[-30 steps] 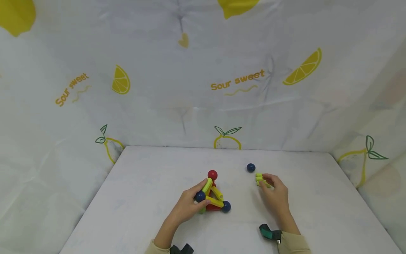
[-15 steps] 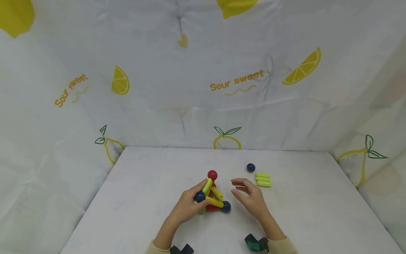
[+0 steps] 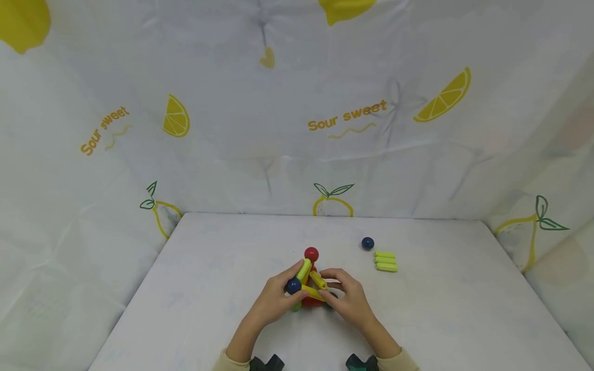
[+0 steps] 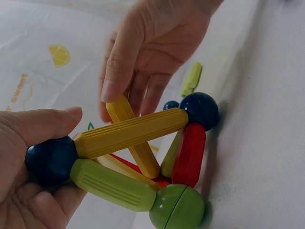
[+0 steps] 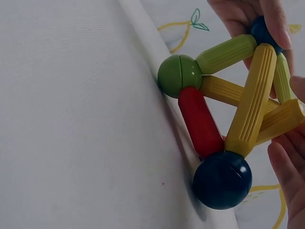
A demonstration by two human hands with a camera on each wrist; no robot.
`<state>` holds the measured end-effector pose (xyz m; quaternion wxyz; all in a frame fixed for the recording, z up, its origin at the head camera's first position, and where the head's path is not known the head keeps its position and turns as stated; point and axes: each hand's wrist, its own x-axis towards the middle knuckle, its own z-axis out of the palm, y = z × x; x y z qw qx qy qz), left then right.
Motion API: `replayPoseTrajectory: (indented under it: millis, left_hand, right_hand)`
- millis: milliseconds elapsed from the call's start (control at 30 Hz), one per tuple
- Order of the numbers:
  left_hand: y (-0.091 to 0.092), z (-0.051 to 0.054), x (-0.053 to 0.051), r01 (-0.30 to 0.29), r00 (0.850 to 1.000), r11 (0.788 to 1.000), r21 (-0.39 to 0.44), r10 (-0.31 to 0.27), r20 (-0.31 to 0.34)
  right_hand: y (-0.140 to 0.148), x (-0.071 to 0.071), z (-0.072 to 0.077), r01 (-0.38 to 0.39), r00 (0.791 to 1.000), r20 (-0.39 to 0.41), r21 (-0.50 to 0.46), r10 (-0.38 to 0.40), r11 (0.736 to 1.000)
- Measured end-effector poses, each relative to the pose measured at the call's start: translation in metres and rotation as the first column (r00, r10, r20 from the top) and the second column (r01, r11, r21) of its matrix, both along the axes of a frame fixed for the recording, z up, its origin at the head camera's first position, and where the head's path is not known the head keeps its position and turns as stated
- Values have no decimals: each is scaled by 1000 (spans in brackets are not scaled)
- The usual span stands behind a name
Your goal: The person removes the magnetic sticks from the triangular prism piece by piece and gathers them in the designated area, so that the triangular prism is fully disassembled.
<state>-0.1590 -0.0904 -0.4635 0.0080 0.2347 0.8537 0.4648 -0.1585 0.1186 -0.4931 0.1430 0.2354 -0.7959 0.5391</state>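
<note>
A frame of magnetic rods and balls stands on the table between the hands. My left hand (image 3: 271, 303) holds its upper blue ball (image 4: 51, 161), thumb on one side and fingers behind. From that ball a yellow rod (image 5: 253, 95) slopes to a lower blue ball (image 5: 222, 180), and a light green rod (image 4: 114, 186) to a green ball (image 4: 176, 207). A red rod (image 4: 189, 155) joins the two lower balls. My right hand (image 3: 352, 304) pinches the free end of another yellow rod (image 4: 144, 160) that leans inside the frame. A red ball (image 3: 311, 254) marks the far corner.
A loose blue ball (image 3: 367, 243) lies behind and right of the frame. Beside it, three light green rods (image 3: 385, 261) lie in a row on the white table (image 3: 464, 299). A lemon-print cloth (image 3: 260, 123) hangs behind the table's back edge.
My right hand has left the light green rods, moved left to the frame and taken the yellow rod's free end. The left hand keeps its hold on the blue ball.
</note>
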Motion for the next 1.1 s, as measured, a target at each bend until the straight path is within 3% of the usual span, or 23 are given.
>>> replayPoseTrajectory:
  millis: [367,533,633,900,1000,1100]
  left_hand:
    - [1,-2,0,5,1000,1000,-1,-5,9]
    - [0,0,0,0,1000,1000,-10,0,11]
    - [0,1,-1,-1,1000,1000,-12,1,11]
    - [1,2,-1,0,1000,1000,-10,0,23]
    - [1,3,0,0,999,1000,-7,1,32]
    - [0,3,0,1,1000,1000,-7,-1,30]
  right_hand:
    - [-2,1,-6,64,997,-49,72,-60,995]
    - [2,0,-3,140,984,-133,168,-118,976]
    - [6,-2,-2,193,976,-140,196,-167,962]
    - [12,-5,-1,275,959,-1,239,-283,931]
    - [15,-7,-1,282,945,96,246,-313,927]
    - [18,-10,-1,285,917,224,211,-330,935]
